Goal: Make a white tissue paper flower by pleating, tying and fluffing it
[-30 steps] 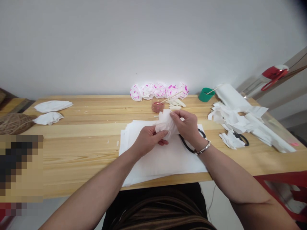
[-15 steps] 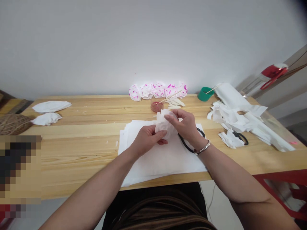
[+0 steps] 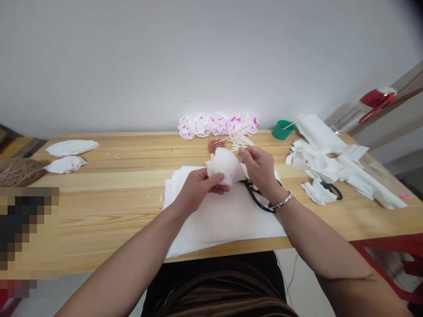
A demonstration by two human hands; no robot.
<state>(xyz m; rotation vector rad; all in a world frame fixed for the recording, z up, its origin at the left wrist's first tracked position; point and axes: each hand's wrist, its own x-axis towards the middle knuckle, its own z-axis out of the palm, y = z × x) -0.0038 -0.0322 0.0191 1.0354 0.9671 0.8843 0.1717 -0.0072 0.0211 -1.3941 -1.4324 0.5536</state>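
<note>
A ruffled white paper flower (image 3: 226,163) of thin crepe-like paper is pinched at its lower side by my left hand (image 3: 200,187), the thumb lying across the front. To its right, my right hand (image 3: 259,169) is closed, thumb against the curled fingers. White paper runs from the flower toward that hand and passes behind its fingers, where the grip is partly hidden. Both hands are above a stack of white paper sheets (image 3: 214,224). Black-handled scissors (image 3: 256,200) lie on the sheets, partly covered by my right hand and wrist.
Near the wall are pink-spotted white paper balls (image 3: 218,124), a reddish dish (image 3: 214,145) with a stick, pale strips (image 3: 241,141) and a green cup (image 3: 280,130). Paper scraps (image 3: 313,160) and another black handle (image 3: 336,191) lie right. White paper pieces (image 3: 72,147) and twine (image 3: 21,171) are left.
My right hand has drawn a little away from the flower, to the right. The flower has tilted and spread wider, and more of the scissors shows. My left hand keeps its hold.
</note>
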